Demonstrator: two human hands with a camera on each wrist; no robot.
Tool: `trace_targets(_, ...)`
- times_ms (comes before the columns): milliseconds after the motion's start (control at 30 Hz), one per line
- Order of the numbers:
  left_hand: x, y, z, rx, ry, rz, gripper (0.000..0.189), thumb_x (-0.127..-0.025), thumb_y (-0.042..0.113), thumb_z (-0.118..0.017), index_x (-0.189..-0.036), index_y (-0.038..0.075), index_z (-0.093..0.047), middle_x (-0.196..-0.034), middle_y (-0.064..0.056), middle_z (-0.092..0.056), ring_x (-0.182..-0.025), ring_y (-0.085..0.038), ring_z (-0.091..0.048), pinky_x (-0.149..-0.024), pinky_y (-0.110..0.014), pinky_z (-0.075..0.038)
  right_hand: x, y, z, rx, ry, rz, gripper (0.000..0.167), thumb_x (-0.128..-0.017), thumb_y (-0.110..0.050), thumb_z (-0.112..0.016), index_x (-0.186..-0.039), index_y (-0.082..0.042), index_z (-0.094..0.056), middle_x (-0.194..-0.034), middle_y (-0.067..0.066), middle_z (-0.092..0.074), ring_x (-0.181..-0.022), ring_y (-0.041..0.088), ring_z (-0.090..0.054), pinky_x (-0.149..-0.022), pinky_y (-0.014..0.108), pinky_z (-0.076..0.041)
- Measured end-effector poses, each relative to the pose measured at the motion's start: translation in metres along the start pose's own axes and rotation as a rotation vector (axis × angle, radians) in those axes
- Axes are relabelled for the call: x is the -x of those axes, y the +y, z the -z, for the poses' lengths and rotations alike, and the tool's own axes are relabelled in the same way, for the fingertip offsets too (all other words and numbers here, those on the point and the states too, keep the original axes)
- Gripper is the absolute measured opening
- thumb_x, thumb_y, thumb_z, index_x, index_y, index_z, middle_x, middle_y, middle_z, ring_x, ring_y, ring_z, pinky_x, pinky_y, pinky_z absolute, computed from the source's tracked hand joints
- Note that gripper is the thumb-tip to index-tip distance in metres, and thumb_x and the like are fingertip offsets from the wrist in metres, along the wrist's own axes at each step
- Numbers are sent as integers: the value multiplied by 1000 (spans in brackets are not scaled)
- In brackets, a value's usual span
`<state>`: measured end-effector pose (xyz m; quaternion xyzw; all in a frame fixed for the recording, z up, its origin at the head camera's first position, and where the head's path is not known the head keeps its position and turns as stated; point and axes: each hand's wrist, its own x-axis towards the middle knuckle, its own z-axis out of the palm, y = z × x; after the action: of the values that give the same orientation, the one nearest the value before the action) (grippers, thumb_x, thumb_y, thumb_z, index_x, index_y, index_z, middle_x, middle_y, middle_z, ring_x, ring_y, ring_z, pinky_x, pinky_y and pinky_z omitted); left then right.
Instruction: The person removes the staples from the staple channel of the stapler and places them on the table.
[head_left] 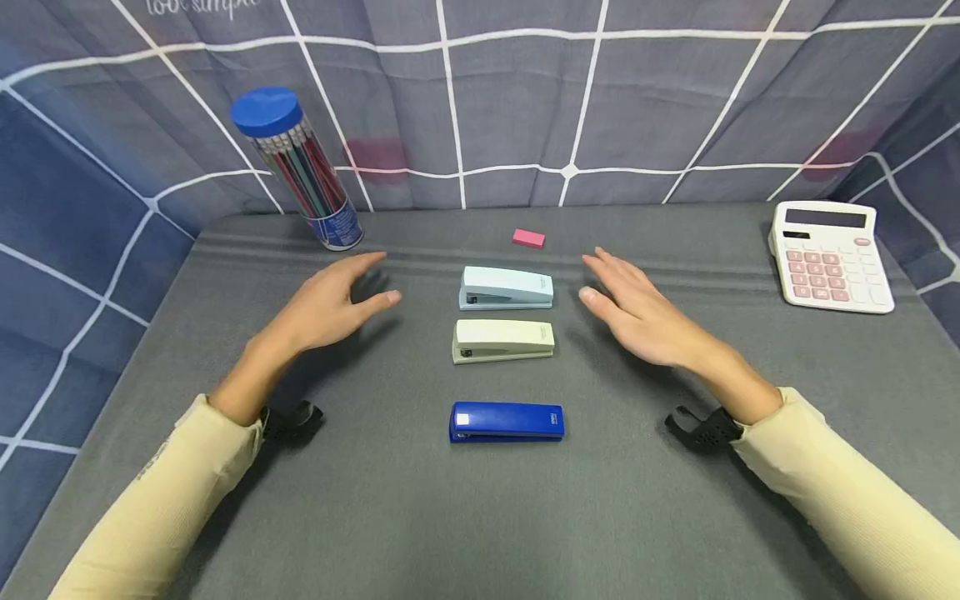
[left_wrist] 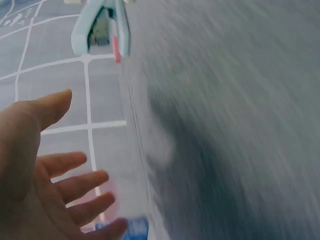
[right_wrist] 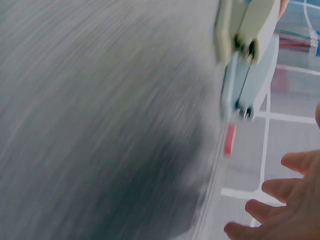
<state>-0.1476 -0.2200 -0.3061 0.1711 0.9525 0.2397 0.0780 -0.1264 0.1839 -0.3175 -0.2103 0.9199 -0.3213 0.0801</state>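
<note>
Sleeves: I see two cream cuffs (head_left: pixel 165 500) at my near edge, a black band (head_left: pixel 701 429) at each wrist.
Blue stapler (head_left: pixel 506 422): nearest of three in a column on the grey table (head_left: pixel 495 533), lying crosswise midway between the arms.
Green stapler (head_left: pixel 502 337): beyond the blue one, a wider gap between them.
Left hand (head_left: pixel 330 304): hovering, fingers loosely extended, thumb apart, gripping nothing; I read it as left of the pale stapler, near the jar.
Right hand (head_left: pixel 645 312): likewise raised and empty, fingers extended, thumb toward the pale stapler's right end.
Pale stapler (head_left: pixel 506 287): farthest of the three, just beyond the green; my wrist feeds show it blurred.
Pink block (head_left: pixel 528 239): behind the pale stapler.
Calculator (head_left: pixel 832 258): far right, white with pink keys.
Jar (head_left: pixel 303 175): far left, blue-lidded, pencils inside.
Curtain (head_left: pixel 510 100): grey-blue, white grid, behind everything.
</note>
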Motion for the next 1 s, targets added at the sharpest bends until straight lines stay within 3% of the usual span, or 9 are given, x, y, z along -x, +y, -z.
trace_targets(167, -21, 14, -14, 325, -87, -24, 64, -99, 39, -58, -149, 2, -39, -148, -16, -44, -134, -33, -42, -107, -52, -35, -22, -22, -6, -92, 43, 37, 59, -105, -38, -41, -152, -2, -33, -157, 17, -29, -146, 29, -22, -116, 49, -17)
trace_targets(300, -34, 24, -24, 445, -145, -36, 62, -99, 32, -61, -148, 2, -40, -145, -16, -47, -127, -31, -49, -100, -48, -43, -39, -38, -9, -163, 69, 62, 56, -103, -38, -49, -149, -8, -40, -151, 10, -41, -139, 27, -37, -109, 48, -31)
trace_targets(400, -41, 30, -31, 474, -169, -38, 59, -98, 28, -62, -147, 1, -41, -141, -16, -50, -119, -29, -54, -89, -43, -48, -50, -46, -11, -237, 69, 65, 52, -100, -35, -55, -146, -11, -45, -146, 5, -48, -130, 25, -47, -99, 46, -42)
trace_targets(533, -50, 34, -37, 487, -180, -55, 55, -97, 23, -63, -143, 0, -46, -131, -16, -57, -103, -27, -59, -77, -37, -50, -62, -54, -13, -291, 26, 49, 53, -99, -31, -59, -143, -6, -47, -143, 8, -51, -122, 24, -53, -93, 42, -46)
trace_targets(733, -59, 34, -45, 470, -174, -87, 49, -93, 16, -69, -136, -2, -54, -120, -15, -62, -91, -23, -60, -71, -31, -48, -71, -57, -18, -251, -25, 81, 46, -97, -23, -61, -134, 3, -54, -134, 18, -55, -116, 28, -56, -97, 42, -45)
trace_targets(900, -64, 35, -51, 400, -131, -116, 37, -87, 9, -74, -122, -1, -66, -108, -12, -67, -74, -18, -55, -64, -27, -43, -72, -58, -20, -210, -25, 108, 36, -95, -20, -63, -124, 2, -63, -117, 15, -66, -108, 24, -60, -93, 42, -46)
trace_targets(1000, -66, 39, -54, 330, -94, -125, 28, -84, 10, -77, -110, 1, -71, -98, -9, -68, -73, -16, -52, -64, -28, -41, -74, -59, -21, -208, -22, 119, 30, -95, -19, -64, -117, 0, -67, -109, 11, -69, -100, 21, -62, -86, 40, -48)
